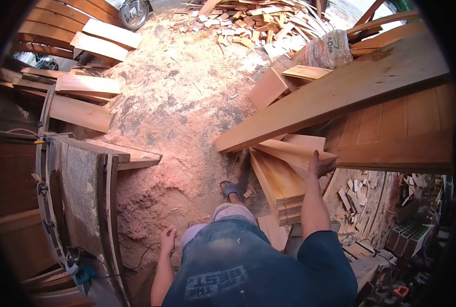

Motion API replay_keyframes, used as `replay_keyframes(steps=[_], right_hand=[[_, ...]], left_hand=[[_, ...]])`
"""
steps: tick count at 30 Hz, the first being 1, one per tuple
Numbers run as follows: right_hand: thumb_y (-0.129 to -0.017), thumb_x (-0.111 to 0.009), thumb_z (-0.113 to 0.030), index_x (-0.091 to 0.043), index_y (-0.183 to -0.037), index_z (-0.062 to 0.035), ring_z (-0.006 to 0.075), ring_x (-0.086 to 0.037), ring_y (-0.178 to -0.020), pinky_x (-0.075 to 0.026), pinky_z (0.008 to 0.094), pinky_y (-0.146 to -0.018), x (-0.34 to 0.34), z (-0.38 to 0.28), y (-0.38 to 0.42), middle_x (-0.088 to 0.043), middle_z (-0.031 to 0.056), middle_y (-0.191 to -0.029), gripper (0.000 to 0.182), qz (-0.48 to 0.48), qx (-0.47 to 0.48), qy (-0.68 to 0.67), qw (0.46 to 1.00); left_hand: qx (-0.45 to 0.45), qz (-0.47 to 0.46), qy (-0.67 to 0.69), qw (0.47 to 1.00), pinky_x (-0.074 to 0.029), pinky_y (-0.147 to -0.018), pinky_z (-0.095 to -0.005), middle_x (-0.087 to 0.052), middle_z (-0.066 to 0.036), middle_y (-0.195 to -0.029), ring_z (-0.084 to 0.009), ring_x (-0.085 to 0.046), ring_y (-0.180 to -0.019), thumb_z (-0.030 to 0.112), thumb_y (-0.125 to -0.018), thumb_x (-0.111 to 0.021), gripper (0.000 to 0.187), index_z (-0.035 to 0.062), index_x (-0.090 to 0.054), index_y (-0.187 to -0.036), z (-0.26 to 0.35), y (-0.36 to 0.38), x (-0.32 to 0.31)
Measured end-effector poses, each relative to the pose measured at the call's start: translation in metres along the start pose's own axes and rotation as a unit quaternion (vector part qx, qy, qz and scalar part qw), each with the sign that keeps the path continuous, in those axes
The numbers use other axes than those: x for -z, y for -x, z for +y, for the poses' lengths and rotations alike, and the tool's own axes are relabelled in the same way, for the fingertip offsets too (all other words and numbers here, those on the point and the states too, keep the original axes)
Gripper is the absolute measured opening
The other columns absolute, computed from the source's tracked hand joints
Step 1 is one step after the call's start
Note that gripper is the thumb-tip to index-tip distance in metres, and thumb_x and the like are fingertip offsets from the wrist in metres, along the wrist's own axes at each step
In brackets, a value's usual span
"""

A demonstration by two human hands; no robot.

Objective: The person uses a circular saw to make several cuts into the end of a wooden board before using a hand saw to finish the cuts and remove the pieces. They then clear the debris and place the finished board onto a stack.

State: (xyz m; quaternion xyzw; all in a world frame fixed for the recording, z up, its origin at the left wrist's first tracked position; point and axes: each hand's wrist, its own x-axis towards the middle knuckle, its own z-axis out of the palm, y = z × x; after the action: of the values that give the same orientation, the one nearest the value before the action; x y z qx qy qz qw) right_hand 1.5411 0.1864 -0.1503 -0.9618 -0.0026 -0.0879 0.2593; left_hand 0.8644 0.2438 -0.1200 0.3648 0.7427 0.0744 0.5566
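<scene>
My right hand [320, 165] reaches forward and grips the near end of a light wooden plank [294, 151] that lies on top of a stack of planks [279, 184]. My left hand [167, 240] hangs at my side with the fingers loosely apart and holds nothing. A long wide board [340, 92] slants across above the stack. My foot in a sandal [230, 189] stands on the sawdust next to the stack.
Sawdust [182, 102] covers the ground ahead. Planks [85, 87] are piled at the left, a heap of offcuts [253, 25] at the back, a sack [326, 50] beside it. A panelled door [402, 133] lies right, a machine table [80, 184] left.
</scene>
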Motion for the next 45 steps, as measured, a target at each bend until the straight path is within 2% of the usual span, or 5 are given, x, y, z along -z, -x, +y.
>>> replay_keyframes(steps=[2, 11, 21, 32, 45], right_hand=[[-0.075, -0.081, -0.042, -0.004, -0.154, -0.0018, 0.0446, -0.039, -0.135, -0.039, 0.052, -0.11, -0.015, -0.003, -0.014, -0.032, 0.0275, -0.15, 0.117, -0.002, -0.307, -0.075, 0.949], [-0.07, -0.07, -0.006, -0.029, -0.129, 0.0021, 0.0379, -0.068, -0.091, -0.061, 0.0538, -0.074, -0.01, 0.026, -0.013, -0.059, 0.0234, -0.116, 0.073, -0.191, -0.368, -0.363, 0.835], [-0.07, -0.07, -0.008, -0.034, -0.133, 0.0032, 0.0392, -0.068, -0.087, -0.06, 0.0565, -0.066, 0.132, -0.079, 0.061, -0.059, 0.025, -0.116, 0.073, -0.217, -0.261, -0.327, 0.882], [-0.074, -0.07, -0.016, -0.048, -0.129, 0.0095, 0.0367, -0.064, -0.097, -0.059, 0.0512, -0.077, 0.306, -0.095, 0.214, -0.058, 0.0234, -0.115, 0.065, -0.303, 0.007, -0.29, 0.908], [-0.067, -0.077, -0.004, -0.026, -0.15, -0.0024, 0.0263, -0.048, -0.126, -0.042, 0.0376, -0.104, 0.391, -0.093, 0.586, -0.045, 0.0147, -0.138, 0.098, -0.69, 0.471, -0.06, 0.547]], left_hand=[[-0.027, 0.037, 0.042, 0.998, -0.052, -0.074, -0.0288, -0.07, -0.01, -0.095, -0.0171, -0.066, -0.083, 0.021, -0.095, -0.065, 0.029, -0.0022, -0.065, -0.112, 0.023, 0.013, 0.0], [-0.004, 0.034, -0.021, 0.999, -0.053, -0.074, -0.0288, -0.072, -0.009, -0.086, -0.0152, -0.069, -0.081, 0.022, -0.09, -0.069, 0.029, -0.0018, -0.07, -0.106, -0.121, 0.022, 0.0], [0.015, 0.092, 0.136, 0.986, -0.053, -0.068, -0.0295, -0.072, -0.008, -0.084, -0.0143, -0.066, -0.073, 0.023, -0.088, -0.07, 0.027, -0.0002, -0.071, -0.102, -0.161, 0.035, -0.003], [0.072, 0.071, 0.226, 0.969, -0.055, -0.072, -0.0337, -0.074, -0.011, -0.086, -0.0206, -0.071, -0.078, 0.031, -0.086, -0.072, 0.031, 0.0019, -0.072, -0.098, -0.406, 0.082, 0.028], [0.107, 0.178, 0.479, 0.853, -0.056, -0.074, -0.0361, -0.074, -0.017, -0.088, -0.0215, -0.073, -0.086, 0.036, -0.091, -0.062, 0.034, 0.0058, -0.074, -0.101, -0.491, 0.12, 0.028]])
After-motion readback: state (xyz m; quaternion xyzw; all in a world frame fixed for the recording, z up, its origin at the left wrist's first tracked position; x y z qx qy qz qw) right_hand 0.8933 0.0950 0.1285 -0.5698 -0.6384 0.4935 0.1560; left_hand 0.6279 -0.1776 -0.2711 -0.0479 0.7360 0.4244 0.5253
